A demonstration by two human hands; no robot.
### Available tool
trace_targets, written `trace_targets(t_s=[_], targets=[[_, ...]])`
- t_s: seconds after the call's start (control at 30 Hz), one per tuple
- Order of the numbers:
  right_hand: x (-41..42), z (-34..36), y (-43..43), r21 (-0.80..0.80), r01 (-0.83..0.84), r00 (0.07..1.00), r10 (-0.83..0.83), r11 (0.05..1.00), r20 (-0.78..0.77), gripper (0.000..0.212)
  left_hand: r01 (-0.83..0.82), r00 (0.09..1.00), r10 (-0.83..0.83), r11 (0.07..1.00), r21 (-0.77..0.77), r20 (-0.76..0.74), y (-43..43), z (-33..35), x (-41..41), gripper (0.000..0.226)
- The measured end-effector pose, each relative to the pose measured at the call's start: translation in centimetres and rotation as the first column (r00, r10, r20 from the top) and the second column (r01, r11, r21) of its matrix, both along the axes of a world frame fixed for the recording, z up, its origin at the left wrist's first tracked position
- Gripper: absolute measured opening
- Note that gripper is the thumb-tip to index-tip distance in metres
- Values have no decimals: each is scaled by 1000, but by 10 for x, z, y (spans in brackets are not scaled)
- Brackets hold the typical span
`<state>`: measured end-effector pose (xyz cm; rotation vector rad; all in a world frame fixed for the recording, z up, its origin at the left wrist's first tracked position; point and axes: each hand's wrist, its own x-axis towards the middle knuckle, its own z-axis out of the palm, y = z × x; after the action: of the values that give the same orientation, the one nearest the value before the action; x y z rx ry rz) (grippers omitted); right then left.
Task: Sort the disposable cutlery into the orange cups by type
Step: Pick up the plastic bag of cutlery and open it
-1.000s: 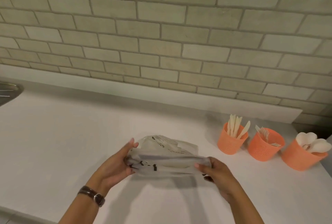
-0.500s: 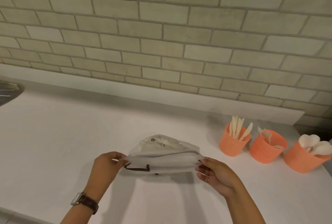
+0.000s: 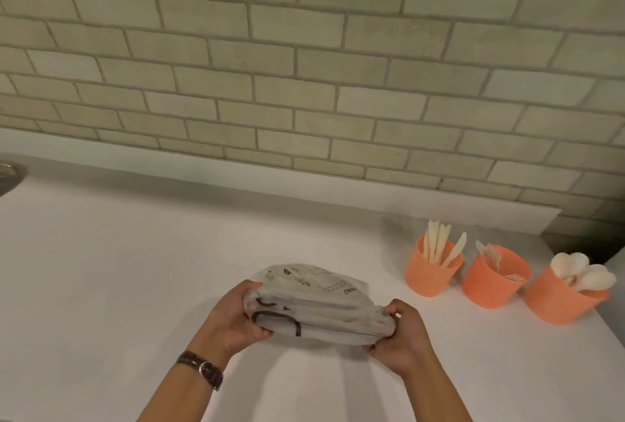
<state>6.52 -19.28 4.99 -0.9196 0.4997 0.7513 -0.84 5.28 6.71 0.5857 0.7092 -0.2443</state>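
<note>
While the left hand (image 3: 233, 316) curls its fingers (image 3: 251, 287) round one end of a folded plastic bag (image 3: 321, 310) and the right hand (image 3: 402, 337) clenches the other end, the bag spans between them over the white table (image 3: 135, 269). The cutlery stands well apart from the fingers, off to the right, in three orange cups (image 3: 490, 286) set in a row: knives (image 3: 439, 245), forks (image 3: 490, 254), spoons (image 3: 581, 272)
</note>
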Motion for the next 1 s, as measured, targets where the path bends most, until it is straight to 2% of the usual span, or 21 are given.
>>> trace_targets(t_s=[0.13,0.2,0.27,0.37,0.43,0.5,0.53,0.57,0.63,0.7,0.73,0.8,0.87,0.93,1.0], targets=[[9,8,-19,-12,-29,987,31,999,157,19,23,992,-63,939,342,106,18,16,-6,13],[11,8,-25,-4,-49,981,49,999,189,25,41,982,-112,912,408,151,28,22,-10,15],[12,7,-24,-24,-61,977,65,998,204,26,64,971,-134,943,327,197,31,26,-11,20],[8,8,-10,-107,-54,978,74,993,193,21,9,982,-25,996,85,188,28,18,-5,21],[7,10,2,-261,-57,956,128,964,263,17,-38,988,40,999,-16,146,25,9,-1,20],[4,16,11,-494,-93,887,297,865,353,23,-80,985,96,990,-115,143,24,3,2,24],[1,18,13,-582,-102,830,392,807,397,27,-86,982,102,991,-104,158,25,0,3,27],[0,19,14,-649,-93,755,479,755,449,30,-72,977,81,996,-50,195,25,0,3,27],[-1,16,12,-788,3,581,640,616,503,27,-23,963,-33,979,204,266,21,4,0,28],[2,11,11,-839,180,491,692,513,529,12,-24,962,-112,873,487,250,15,3,-3,32],[5,8,10,-836,245,483,686,491,544,12,-50,971,-105,790,611,216,14,1,-5,38],[10,7,6,-818,326,515,636,474,574,13,-110,973,-109,564,819,205,15,-1,-10,42],[15,7,0,-792,339,570,559,508,603,17,-180,961,-147,306,935,233,21,-7,-13,45],[18,8,-4,-763,273,652,471,586,594,20,-218,950,-225,10,976,215,29,-14,-17,50],[20,9,-6,-689,189,757,343,700,556,13,-209,939,-310,-163,964,151,34,-21,-18,58]])
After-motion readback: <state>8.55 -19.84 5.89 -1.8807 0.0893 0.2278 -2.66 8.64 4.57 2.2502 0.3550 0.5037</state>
